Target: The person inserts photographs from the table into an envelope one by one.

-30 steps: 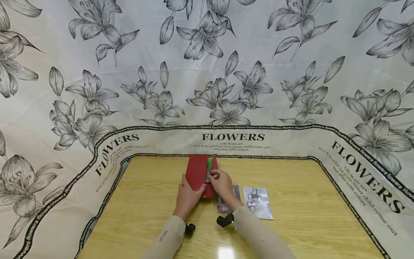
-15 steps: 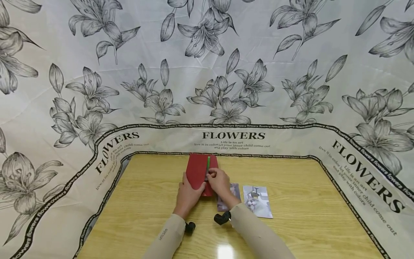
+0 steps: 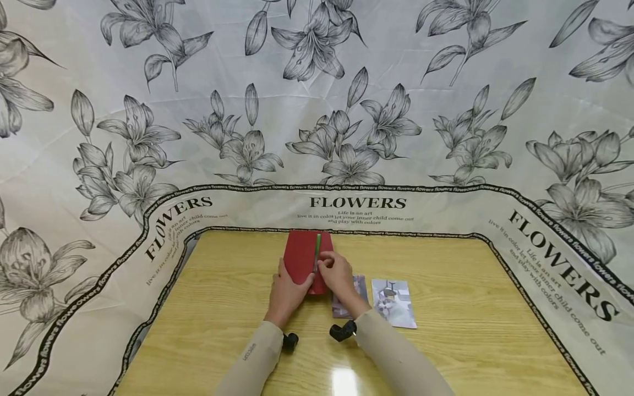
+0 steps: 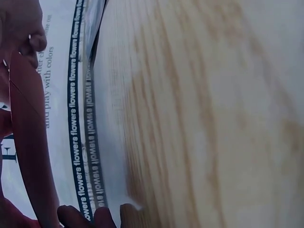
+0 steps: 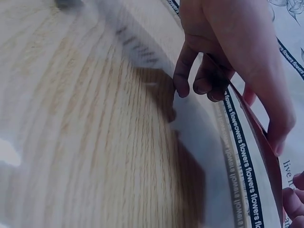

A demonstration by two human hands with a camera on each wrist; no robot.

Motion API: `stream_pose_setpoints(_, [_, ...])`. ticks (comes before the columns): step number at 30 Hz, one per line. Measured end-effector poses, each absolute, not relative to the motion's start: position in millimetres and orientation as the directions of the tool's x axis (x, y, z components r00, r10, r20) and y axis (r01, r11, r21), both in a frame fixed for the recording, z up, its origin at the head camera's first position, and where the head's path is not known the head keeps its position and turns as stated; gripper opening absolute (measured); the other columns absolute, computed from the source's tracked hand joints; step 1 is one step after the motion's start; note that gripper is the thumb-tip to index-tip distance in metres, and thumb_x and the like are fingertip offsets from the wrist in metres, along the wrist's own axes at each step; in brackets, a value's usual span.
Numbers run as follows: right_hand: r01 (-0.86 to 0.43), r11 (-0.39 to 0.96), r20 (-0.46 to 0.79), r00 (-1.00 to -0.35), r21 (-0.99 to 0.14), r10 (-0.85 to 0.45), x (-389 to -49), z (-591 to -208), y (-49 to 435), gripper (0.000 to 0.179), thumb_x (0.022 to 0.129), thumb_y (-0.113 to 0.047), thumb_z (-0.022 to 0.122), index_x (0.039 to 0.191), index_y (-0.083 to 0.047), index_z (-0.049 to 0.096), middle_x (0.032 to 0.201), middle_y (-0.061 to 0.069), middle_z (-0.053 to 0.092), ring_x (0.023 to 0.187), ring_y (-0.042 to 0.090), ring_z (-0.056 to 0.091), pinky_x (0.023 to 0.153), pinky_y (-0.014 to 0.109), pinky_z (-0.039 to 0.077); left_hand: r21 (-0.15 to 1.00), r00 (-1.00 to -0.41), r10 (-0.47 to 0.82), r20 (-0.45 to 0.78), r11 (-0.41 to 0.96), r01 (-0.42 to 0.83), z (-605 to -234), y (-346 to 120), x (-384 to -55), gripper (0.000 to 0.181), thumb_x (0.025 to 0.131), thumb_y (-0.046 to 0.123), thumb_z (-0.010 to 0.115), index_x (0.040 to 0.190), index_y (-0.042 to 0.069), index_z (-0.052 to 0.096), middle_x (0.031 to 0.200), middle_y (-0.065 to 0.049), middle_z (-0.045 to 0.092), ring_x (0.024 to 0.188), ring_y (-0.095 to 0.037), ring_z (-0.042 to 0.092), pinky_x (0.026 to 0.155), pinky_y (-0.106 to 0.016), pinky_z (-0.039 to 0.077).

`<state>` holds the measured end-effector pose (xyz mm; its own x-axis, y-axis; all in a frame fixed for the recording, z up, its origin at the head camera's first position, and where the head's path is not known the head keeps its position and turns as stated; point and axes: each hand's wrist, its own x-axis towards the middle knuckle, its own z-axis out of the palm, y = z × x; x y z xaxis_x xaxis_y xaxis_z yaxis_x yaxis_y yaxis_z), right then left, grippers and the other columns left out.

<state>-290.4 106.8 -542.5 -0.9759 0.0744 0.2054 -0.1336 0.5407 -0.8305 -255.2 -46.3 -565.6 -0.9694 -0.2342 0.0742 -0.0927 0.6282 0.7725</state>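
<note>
A flat red paper envelope (image 3: 298, 258) is held tilted near the table's far edge. My left hand (image 3: 287, 294) grips its lower left part, thumb across the front; in the left wrist view, the red envelope (image 4: 33, 142) shows nearly edge-on. A narrow picture card (image 3: 318, 245), green at its upper end, shows as a thin strip along the envelope's right part. My right hand (image 3: 339, 275) pinches that card low down between thumb and fingers, hiding its lower end. In the right wrist view, the right hand (image 5: 228, 42) is beside the thin dark red edge (image 5: 266, 147) of the envelope.
One picture card (image 3: 396, 305) with a white-and-grey print lies on the wooden table (image 3: 470, 330) right of the hands. A purplish picture card (image 3: 360, 286) lies partly under the right wrist. A printed flower cloth (image 3: 356, 212) borders the table's back and sides.
The green-topped card has narrowed to a thinner strip against the envelope, moving slightly left with my right hand. My left hand keeps its grip. The whole view has shifted slightly.
</note>
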Motion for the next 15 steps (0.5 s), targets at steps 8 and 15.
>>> stream_pose_setpoints(8, [-0.134, 0.465, 0.209, -0.971, -0.875, 0.113, -274, -542, 131, 0.025, 0.102, -0.016, 0.073, 0.125, -0.007, 0.076, 0.098, 0.008, 0.073, 0.063, 0.014, 0.053, 0.052, 0.028, 0.042, 0.771, -0.968, -0.241, 0.069, 0.629, -0.102, -566, -48, -258, 0.113, 0.091, 0.059, 0.079, 0.168, 0.000, 0.023, 0.132, -0.034, 0.056, 0.111, -0.046, 0.064, 0.093, -0.060, 0.055])
stream_pose_setpoints(15, [-0.093, 0.482, 0.173, -0.977, -0.871, 0.123, -259, -544, 160, 0.028, 0.102, -0.016, 0.074, 0.129, -0.008, 0.074, 0.101, 0.008, 0.071, 0.070, 0.016, 0.055, 0.058, 0.029, 0.044, 0.768, -0.969, -0.241, 0.048, 0.630, -0.118, -567, -49, -259, 0.114, 0.090, 0.062, 0.078, 0.170, 0.003, 0.021, 0.131, -0.032, 0.055, 0.111, -0.044, 0.064, 0.094, -0.059, 0.055])
